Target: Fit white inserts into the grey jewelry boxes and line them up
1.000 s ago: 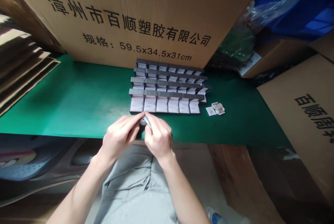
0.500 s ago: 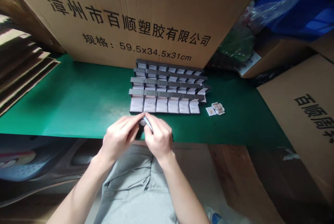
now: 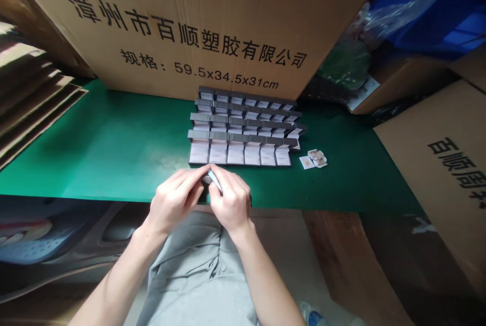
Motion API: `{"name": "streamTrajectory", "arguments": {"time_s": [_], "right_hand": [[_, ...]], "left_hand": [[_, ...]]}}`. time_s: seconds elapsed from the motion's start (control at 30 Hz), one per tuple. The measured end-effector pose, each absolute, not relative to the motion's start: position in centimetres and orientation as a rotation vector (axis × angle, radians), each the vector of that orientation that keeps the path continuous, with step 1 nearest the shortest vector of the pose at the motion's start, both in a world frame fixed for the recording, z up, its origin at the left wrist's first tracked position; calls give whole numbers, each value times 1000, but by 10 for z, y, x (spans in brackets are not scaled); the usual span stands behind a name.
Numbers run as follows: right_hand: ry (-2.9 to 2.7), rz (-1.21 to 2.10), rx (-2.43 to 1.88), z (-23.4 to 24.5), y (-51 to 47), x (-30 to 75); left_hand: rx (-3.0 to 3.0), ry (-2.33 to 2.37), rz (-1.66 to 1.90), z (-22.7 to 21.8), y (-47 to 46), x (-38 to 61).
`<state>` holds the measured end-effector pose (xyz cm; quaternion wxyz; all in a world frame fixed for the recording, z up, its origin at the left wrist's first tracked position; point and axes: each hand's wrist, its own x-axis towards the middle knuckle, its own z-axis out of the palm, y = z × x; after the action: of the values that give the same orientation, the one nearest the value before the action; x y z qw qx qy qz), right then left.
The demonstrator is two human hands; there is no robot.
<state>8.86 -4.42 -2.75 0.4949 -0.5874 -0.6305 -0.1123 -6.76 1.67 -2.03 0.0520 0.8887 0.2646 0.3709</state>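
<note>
While both forearms reach up from the bottom of the view, the left hand (image 3: 173, 200) and the right hand (image 3: 231, 202) meet at the near edge of the green desk (image 3: 94, 159), curled and gripping, not released. Their fingertips (image 3: 208, 168) come together on a thin pale blue strip (image 3: 214, 182), which is pinched at a tilt between them, just above the desk's edge. A small grey object (image 3: 206, 179) sits against the left hand's fingers, too hidden to identify. Just beyond the hands lies a block of open grey boxes (image 3: 243, 128) with pale pink insides, set in staggered rows on the desk, and its nearest row sits almost at the fingertips. A small heap of paper cards (image 3: 316, 159) lies just beside the block, on its right. A large cardboard carton (image 3: 182, 27) with black printing stands behind the boxes, and grey clothing (image 3: 197, 270) shows below the desk.
</note>
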Motion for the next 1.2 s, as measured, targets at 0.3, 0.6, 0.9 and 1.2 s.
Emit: {"name": "streamTrajectory", "arguments": {"time_s": [0.3,0.6,0.9,1.2], "right_hand": [[-1566,-199,-1425,-23,-46,90],[-1598,-181,-1453,-28,-46,92],[-1626,-163,-1491,-31,-47,93],[-1605,-161,-1487,-32,-47,92]], "left_hand": [[2687,844,1138,-22,17,-69],[2694,881,1111,-19,17,-67],[2637,863,1104,-20,18,-68],[2591,803,1118,-13,20,-68]]}}
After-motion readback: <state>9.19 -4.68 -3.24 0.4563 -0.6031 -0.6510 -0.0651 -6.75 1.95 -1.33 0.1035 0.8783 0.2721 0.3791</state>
